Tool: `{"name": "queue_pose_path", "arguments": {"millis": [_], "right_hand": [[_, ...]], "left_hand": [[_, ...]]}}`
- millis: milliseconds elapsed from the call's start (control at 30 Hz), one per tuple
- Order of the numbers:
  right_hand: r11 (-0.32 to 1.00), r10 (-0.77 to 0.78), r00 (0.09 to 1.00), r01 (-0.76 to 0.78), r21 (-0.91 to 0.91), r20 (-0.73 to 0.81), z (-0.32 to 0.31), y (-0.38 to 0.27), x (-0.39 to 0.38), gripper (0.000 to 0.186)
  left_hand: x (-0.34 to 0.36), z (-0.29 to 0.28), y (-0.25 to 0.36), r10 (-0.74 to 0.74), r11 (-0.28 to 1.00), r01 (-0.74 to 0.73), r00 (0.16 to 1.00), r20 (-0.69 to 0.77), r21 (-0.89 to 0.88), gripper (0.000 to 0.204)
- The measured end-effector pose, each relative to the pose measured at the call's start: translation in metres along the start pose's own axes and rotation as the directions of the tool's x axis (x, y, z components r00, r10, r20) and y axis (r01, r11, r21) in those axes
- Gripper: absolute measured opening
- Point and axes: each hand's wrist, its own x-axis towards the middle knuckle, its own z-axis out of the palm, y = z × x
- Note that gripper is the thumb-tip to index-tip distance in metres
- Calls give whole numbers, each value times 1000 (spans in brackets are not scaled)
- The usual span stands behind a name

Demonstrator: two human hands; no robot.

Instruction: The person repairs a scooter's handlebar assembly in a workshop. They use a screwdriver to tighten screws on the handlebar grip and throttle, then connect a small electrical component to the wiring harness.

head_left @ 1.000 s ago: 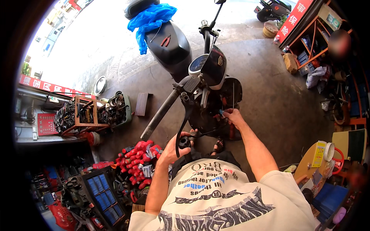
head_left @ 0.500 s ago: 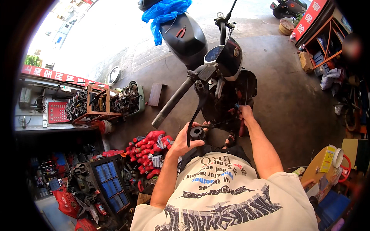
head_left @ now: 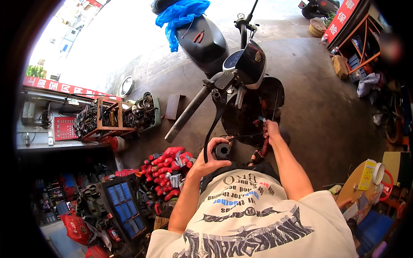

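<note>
My left hand [head_left: 207,159] is closed round a black round handlebar fitting [head_left: 223,150] with a hole through its middle, held near my waist. A dark cable runs from it toward the scooter. My right hand [head_left: 272,130] is closed on a red-handled tool [head_left: 264,147] beside the scooter's open front. A small blue-grey piece [head_left: 261,119] shows by its fingertips; its kind is unclear. In front of me stands a dark electric scooter [head_left: 249,64]. Its bare handlebar end [head_left: 189,114] points toward me, and a long black brake lever [head_left: 215,124] hangs down near my left hand.
Red-handled pliers [head_left: 198,36] and a blue plastic bag [head_left: 180,15] lie on the scooter's seat. At left are red bottles [head_left: 165,172], a wooden rack of parts [head_left: 112,116] and a small brown box [head_left: 173,107]. A yellow box [head_left: 367,175] stands at right.
The scooter has shifted slightly left in view. My left hand has turned a little, showing the round fitting's hole differently. My right hand has moved slightly left and down, still gripping the tool.
</note>
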Motion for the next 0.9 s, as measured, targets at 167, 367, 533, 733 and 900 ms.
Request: {"name": "queue_pose_path", "arguments": {"millis": [167, 367, 533, 733, 900], "right_hand": [[986, -50, 999, 52, 160, -14, -22, 13, -48, 8], [996, -73, 978, 62, -63, -196, -69, 31, -60, 6], [984, -112, 990, 122, 130, -80, -106, 23, -94, 29], [970, -22, 997, 5, 245, 68, -92, -13, -183, 59], [981, -160, 976, 174, -83, 149, -63, -49, -247, 60]], "left_hand": [[7, 5, 1, 40, 983, -45, 999, 36, 178, 63], [24, 13, -5, 4, 1000, -3, 996, 89, -20, 71], [30, 4, -17, -89, 923, 136, 986, 144, -361, 76], [39, 2, -13, -19, 813, 75, 995, 103, -577, 81], [40, -9, -16, -15, 746, 84, 994, 110, -660, 73]]}}
